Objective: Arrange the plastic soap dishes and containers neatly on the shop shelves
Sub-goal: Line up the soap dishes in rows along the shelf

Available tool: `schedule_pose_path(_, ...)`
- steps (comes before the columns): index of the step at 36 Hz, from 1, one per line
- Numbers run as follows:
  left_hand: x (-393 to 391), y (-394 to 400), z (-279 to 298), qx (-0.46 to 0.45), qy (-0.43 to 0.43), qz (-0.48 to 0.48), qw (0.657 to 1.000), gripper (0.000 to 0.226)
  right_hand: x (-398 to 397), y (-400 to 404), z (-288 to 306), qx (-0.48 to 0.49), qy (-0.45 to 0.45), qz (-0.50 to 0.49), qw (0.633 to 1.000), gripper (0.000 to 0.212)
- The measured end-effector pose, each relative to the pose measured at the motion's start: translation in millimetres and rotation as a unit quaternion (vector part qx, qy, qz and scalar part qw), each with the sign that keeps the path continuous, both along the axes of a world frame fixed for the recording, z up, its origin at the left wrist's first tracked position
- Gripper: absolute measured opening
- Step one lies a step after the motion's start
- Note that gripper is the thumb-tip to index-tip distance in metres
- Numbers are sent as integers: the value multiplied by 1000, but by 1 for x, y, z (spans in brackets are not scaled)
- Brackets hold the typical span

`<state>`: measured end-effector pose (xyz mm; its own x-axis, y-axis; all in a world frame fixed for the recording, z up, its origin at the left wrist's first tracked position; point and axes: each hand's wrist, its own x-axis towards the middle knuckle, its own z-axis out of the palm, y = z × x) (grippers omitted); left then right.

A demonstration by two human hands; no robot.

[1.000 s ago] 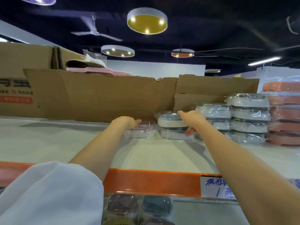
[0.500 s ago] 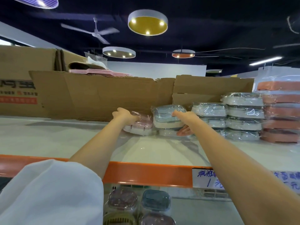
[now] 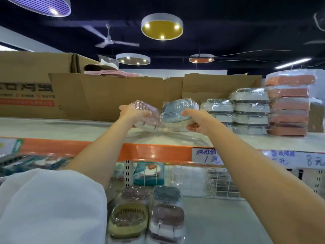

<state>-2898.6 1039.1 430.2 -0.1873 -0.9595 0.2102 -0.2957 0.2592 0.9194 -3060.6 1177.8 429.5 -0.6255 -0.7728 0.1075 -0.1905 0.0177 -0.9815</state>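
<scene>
Two wrapped soap dishes held tilted just above the top shelf.
The pink dish (image 3: 146, 114) is gripped by the left hand (image 3: 135, 113), the grey dish (image 3: 178, 110) by the right hand (image 3: 197, 120), fingers curled round each; next, judging by the stacks (image 3: 249, 110) beside, set them down squarely in line.

The top shelf (image 3: 61, 128) lies bare from nine o'clock to the centre, open room for a hand. At twelve o'clock the cardboard boxes (image 3: 123, 95) wall off the back. Toward three o'clock, stacks of grey wrapped dishes (image 3: 249, 111) and orange containers (image 3: 288, 106) block the way. The orange shelf rail (image 3: 154, 154) bars the front edge at six o'clock.
</scene>
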Motion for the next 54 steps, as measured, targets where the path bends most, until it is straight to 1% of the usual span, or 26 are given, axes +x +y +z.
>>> schedule_pose_path(3, 13, 15, -6, -14, 49, 1, 999, 104, 13, 17, -2, -27, -18, 14, 999, 18)
schedule_pose_path(7, 31, 29, -13, 9, 115, 16, 993, 109, 32, 38, -3, -59, -31, 23, 997, 18)
schedule_pose_path(9, 42, 32, -15, 11, 125, 7, 992, 118, 40, 51, -5, -68, -34, 26, 997, 18)
schedule_pose_path(11, 49, 22, -20, 7, 127, 4, 992, 136, 48, 63, -7, -77, -47, 27, 996, 16)
schedule_pose_path(12, 52, 15, -21, 6, 130, 3, 992, 141, 51, 69, -8, -81, -55, 28, 995, 17)
schedule_pose_path(13, 59, 27, -18, 1, 131, -3, 991, 141, 54, 76, -8, -83, -64, 30, 994, 19)
schedule_pose_path(15, 72, 56, -12, 2, 148, -18, 989, 127, 61, 87, -9, -87, -79, 35, 992, 16)
schedule_pose_path(18, 85, 80, -12, 20, 154, -51, 987, 90, 69, 100, -17, -88, -73, 33, 993, 17)
schedule_pose_path(19, 89, 85, -15, 24, 149, -53, 987, 84, 72, 105, -21, -87, -70, 32, 993, 19)
schedule_pose_path(22, 101, 96, -27, 24, 147, -65, 987, 79, 82, 116, -33, -77, -77, 33, 993, 22)
schedule_pose_path(25, 118, 106, -42, 45, 146, -93, 984, 85, 95, 127, -45, -67, -89, 44, 993, 23)
schedule_pose_path(28, 140, 114, -61, 42, 148, -125, 980, 56, 110, 137, -57, -64, -98, 51, 992, 20)
schedule_pose_path(31, 161, 122, -80, 53, 134, -149, 978, 70, 123, 146, -72, -44, -103, 61, 992, 24)
schedule_pose_path(32, 167, 125, -86, 56, 141, -160, 975, 68, 126, 149, -78, -38, -103, 64, 992, 28)
schedule_pose_path(34, 176, 132, -97, 66, 152, -167, 972, 54, 131, 155, -89, -28, -105, 63, 992, 29)
schedule_pose_path(36, 182, 140, -108, 74, 141, -165, 973, 38, 135, 162, -99, -22, -114, 58, 992, 22)
schedule_pose_path(37, 184, 142, -115, 74, 127, -161, 976, 39, 136, 165, -104, -19, -116, 56, 992, 19)
schedule_pose_path(40, 189, 146, -133, 83, 99, -147, 981, 54, 138, 175, -121, -12, -112, 53, 992, 13)
schedule_pose_path(42, 188, 151, -145, 90, 87, -145, 981, 53, 138, 181, -132, 1, -109, 49, 993, 14)
schedule_pose_path(45, 180, 165, -161, 109, 73, -162, 978, 45, 133, 190, -147, 24, -106, 35, 993, 17)
schedule_pose_path(46, 177, 169, -166, 115, 70, -165, 977, 49, 131, 192, -152, 30, -106, 34, 993, 16)
schedule_pose_path(47, 173, 171, -171, 120, 61, -169, 976, 62, 126, 195, -157, 35, -105, 35, 993, 16)
schedule_pose_path(48, 167, 172, -175, 131, 51, -173, 975, 81, 122, 198, -163, 39, -104, 37, 993, 15)
schedule_pose_path(49, 161, 173, -180, 140, 42, -176, 974, 91, 117, 200, -168, 43, -104, 37, 993, 15)
schedule_pose_path(52, 134, 174, -194, 142, 29, -163, 976, 73, 97, 207, -183, 50, -119, 19, 991, 16)
schedule_pose_path(54, 111, 175, -203, 145, 32, -160, 976, 72, 80, 211, -193, 58, -125, 8, 990, 18)
